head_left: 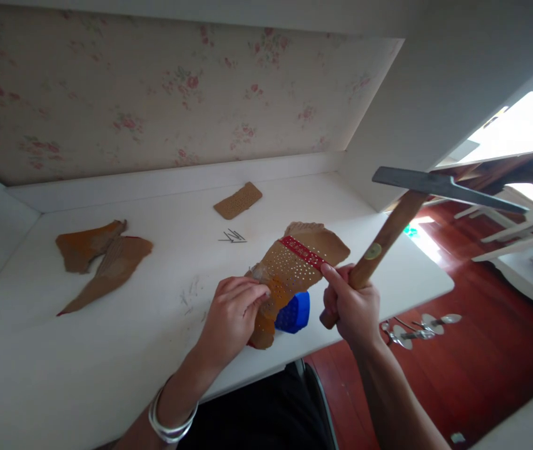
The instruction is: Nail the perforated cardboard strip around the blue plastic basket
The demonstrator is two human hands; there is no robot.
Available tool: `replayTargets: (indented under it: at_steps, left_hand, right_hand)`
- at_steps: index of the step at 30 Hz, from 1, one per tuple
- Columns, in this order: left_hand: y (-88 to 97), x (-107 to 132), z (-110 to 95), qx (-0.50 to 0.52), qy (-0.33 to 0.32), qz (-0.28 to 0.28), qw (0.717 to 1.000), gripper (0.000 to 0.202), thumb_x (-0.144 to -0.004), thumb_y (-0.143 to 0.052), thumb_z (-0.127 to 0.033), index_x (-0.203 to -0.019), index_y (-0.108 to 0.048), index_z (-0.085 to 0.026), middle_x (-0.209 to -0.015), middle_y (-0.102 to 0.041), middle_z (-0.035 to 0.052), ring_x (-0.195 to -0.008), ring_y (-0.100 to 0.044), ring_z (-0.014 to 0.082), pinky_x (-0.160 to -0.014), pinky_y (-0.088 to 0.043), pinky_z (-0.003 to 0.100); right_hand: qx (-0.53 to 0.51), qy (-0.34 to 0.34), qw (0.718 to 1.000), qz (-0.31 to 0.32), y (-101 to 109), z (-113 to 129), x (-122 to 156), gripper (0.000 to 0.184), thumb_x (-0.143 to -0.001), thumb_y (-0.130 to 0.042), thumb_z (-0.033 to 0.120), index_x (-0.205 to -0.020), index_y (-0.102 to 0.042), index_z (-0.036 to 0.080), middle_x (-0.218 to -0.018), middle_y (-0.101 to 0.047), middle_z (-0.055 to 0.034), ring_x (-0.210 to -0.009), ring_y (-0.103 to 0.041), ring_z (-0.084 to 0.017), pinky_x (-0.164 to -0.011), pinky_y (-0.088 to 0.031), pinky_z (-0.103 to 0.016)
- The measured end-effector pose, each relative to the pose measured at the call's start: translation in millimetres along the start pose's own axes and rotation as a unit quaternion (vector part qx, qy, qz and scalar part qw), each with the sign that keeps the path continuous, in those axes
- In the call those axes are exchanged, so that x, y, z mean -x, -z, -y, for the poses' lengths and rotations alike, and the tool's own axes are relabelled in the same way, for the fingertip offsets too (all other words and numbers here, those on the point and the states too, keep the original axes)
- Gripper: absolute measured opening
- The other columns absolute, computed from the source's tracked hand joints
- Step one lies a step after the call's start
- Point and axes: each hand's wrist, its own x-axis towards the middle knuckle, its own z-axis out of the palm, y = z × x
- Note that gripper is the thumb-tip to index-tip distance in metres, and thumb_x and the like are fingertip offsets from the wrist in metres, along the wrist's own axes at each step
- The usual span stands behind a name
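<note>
My right hand (353,306) is wrapped round the wooden handle of a hammer (388,231), whose long metal head points up and to the right. The same hand's outstretched finger or thumb presses the edge of a torn cardboard piece (294,256). That piece is full of small holes, with a red printed strip across it and an orange patch near me. My left hand (238,312) is closed at its left edge, fingertips together; whether something small is also pinched there is hidden. Partly under the cardboard sits a blue perforated object (296,312).
Several loose nails (233,236) lie on the white desk (154,369). Behind them is a smaller holed cardboard piece (238,200). Torn cardboard scraps (107,256) lie at the left. A lamp-like fixture (416,331) rests on the red floor beyond the desk's right edge.
</note>
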Motion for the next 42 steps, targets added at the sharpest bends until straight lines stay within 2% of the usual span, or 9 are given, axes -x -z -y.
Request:
replayTargets:
  at_steps: [7, 12, 17, 21, 28, 34, 36, 39, 42]
  left_hand:
    - [-7.7, 2.1, 7.0, -0.033, 0.013, 0.006, 0.999, 0.014, -0.094, -0.054, -0.015, -0.096, -0.065, -0.023, -0.085, -0.072, 0.0008, -0.087, -0.065, 0.0176, -0.086, -0.045, 0.036]
    - [-8.4, 4.1, 13.1, -0.027, 0.02, 0.008, 0.999, 0.014, -0.095, -0.053, -0.014, -0.097, -0.064, -0.023, -0.088, -0.073, 0.0006, -0.089, -0.065, 0.0167, -0.086, -0.044, 0.034]
    - [-11.9, 2.8, 14.5, -0.023, 0.029, -0.017, 0.999, 0.01, -0.094, -0.057, -0.016, -0.095, -0.066, -0.023, -0.087, -0.074, -0.0006, -0.087, -0.066, 0.0157, -0.088, -0.041, 0.033]
    - [-14.7, 1.8, 16.3, -0.018, 0.066, -0.026, 0.997, 0.008, -0.093, -0.06, -0.021, -0.093, -0.068, -0.023, -0.088, -0.074, -0.0005, -0.085, -0.067, 0.0155, -0.09, -0.04, 0.034]
    - [-11.3, -2.2, 16.9, 0.014, 0.125, 0.003, 0.992, 0.012, -0.094, -0.058, -0.028, -0.089, -0.069, -0.024, -0.092, -0.074, -0.0007, -0.09, -0.067, 0.0168, -0.09, -0.042, 0.033]
    - [-5.5, -5.3, 12.3, 0.137, 0.231, 0.012, 0.963, 0.019, -0.096, -0.053, -0.033, -0.089, -0.066, -0.022, -0.09, -0.074, 0.0006, -0.087, -0.069, 0.0158, -0.083, -0.049, 0.027]
    - [-4.3, -6.2, 11.4, 0.154, 0.249, 0.007, 0.956, 0.019, -0.096, -0.052, -0.033, -0.09, -0.065, -0.021, -0.089, -0.075, 0.0004, -0.086, -0.07, 0.0154, -0.082, -0.05, 0.026]
    - [-4.5, -5.9, 11.6, 0.126, 0.239, 0.008, 0.963, 0.019, -0.096, -0.052, -0.033, -0.09, -0.066, -0.022, -0.089, -0.075, -0.0002, -0.086, -0.069, 0.0155, -0.083, -0.049, 0.027]
    - [-7.4, -3.8, 13.4, 0.071, 0.185, 0.006, 0.98, 0.017, -0.095, -0.055, -0.032, -0.089, -0.069, -0.023, -0.091, -0.075, -0.0003, -0.088, -0.068, 0.0164, -0.087, -0.047, 0.03]
  right_hand:
    - [0.031, -0.041, 0.996, 0.074, -17.9, -19.7, -34.1, 0.044, -0.077, -0.075, 0.042, -0.062, -0.038, 0.024, -0.031, -0.039, 0.0125, -0.025, -0.034, -0.005, -0.026, -0.023, -0.017]
    - [0.039, -0.065, 0.993, 0.086, -21.4, -40.3, -42.7, 0.043, -0.076, -0.074, 0.044, -0.062, -0.038, 0.024, -0.032, -0.04, 0.0124, -0.025, -0.033, -0.006, -0.025, -0.026, -0.017]
    - [0.043, -0.08, 0.992, 0.087, -20.4, -48.5, -47.0, 0.042, -0.076, -0.074, 0.043, -0.063, -0.039, 0.025, -0.034, -0.04, 0.0128, -0.026, -0.033, -0.006, -0.025, -0.028, -0.017]
    - [0.047, -0.088, 0.991, 0.09, -20.7, -50.4, -49.7, 0.042, -0.076, -0.074, 0.042, -0.061, -0.038, 0.025, -0.034, -0.041, 0.0118, -0.026, -0.035, -0.007, -0.024, -0.028, -0.017]
    - [0.059, -0.09, 0.991, 0.085, -21.8, -48.9, -50.6, 0.041, -0.076, -0.074, 0.043, -0.061, -0.04, 0.025, -0.035, -0.041, 0.0117, -0.026, -0.036, -0.007, -0.024, -0.029, -0.017]
    - [0.06, -0.089, 0.99, 0.087, -23.4, -42.6, -49.1, 0.042, -0.076, -0.074, 0.042, -0.061, -0.039, 0.025, -0.034, -0.04, 0.0119, -0.026, -0.035, -0.007, -0.024, -0.03, -0.017]
    - [0.061, -0.088, 0.99, 0.088, -23.6, -41.4, -48.6, 0.043, -0.076, -0.074, 0.042, -0.061, -0.038, 0.025, -0.033, -0.04, 0.0122, -0.026, -0.034, -0.006, -0.024, -0.029, -0.017]
    - [0.063, -0.084, 0.991, 0.086, -23.0, -41.5, -48.3, 0.041, -0.076, -0.074, 0.042, -0.061, -0.039, 0.025, -0.033, -0.041, 0.0122, -0.025, -0.035, -0.007, -0.024, -0.029, -0.017]
    - [0.065, -0.082, 0.991, 0.085, -22.2, -42.8, -48.6, 0.041, -0.077, -0.074, 0.042, -0.062, -0.039, 0.025, -0.033, -0.041, 0.0122, -0.025, -0.035, -0.007, -0.024, -0.029, -0.017]
